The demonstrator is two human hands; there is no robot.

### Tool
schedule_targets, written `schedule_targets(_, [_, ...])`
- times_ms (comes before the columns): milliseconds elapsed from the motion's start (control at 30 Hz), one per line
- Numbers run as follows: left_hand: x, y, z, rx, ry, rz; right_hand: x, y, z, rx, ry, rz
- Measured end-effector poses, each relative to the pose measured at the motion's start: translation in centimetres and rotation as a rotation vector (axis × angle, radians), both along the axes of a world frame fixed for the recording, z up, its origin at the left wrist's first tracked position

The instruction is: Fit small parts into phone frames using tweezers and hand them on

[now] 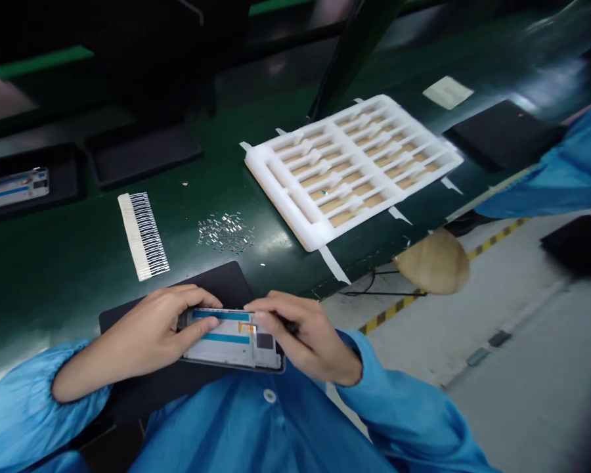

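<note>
A phone frame (pixel 226 348) with blue adhesive strips and a small orange flex cable (pixel 246 327) lies tilted over a black mat (pixel 226 279) at the bench's near edge. My left hand (pixel 160 325) grips its left end, the thumb lying on the inside face. At the upper right edge, the thumb and forefinger of my right hand (pixel 300 332) pinch the frame near the flex cable. Something dark (pixel 290 326) shows between the right-hand fingers; its kind is hidden. Beyond the mat lie a pile of tiny metal parts (pixel 225 233) and a cream strip with a row of thin metal pins (pixel 142 235).
A white foam tray (pixel 359 167) with slotted compartments is taped to the green bench (pixel 177 223). Black trays (pixel 142 152) stand at the left, one holding another phone frame (pixel 17 189). A co-worker's blue sleeve (pixel 556 171) reaches in at right, above a round stool (pixel 433 263).
</note>
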State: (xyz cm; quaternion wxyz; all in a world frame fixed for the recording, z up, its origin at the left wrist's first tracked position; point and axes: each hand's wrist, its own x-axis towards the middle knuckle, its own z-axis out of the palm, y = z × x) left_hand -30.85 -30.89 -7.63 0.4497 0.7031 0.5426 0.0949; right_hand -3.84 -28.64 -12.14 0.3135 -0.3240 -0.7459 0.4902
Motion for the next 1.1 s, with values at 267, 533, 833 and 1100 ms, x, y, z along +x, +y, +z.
schedule_targets(267, [1.4,-1.3,0.9,0.184,-0.032,0.125,0.5,-1.9,-0.7,0.67,-0.066,-0.002])
schedule_targets(533, [1.5,-1.5,1.1,0.261,-0.01,0.097,0.5,-1.2,-0.5,0.812,-0.144,0.019])
schedule_targets(833, [-0.7,-0.5,3.0,0.308,0.054,0.194,1.4,0.3,0.2,0.495,0.052,-0.165])
schedule_targets(1100, [-1.9,0.8,3.2,0.444,0.167,0.515,2.5,3.6,0.7,0.511,0.095,-0.802])
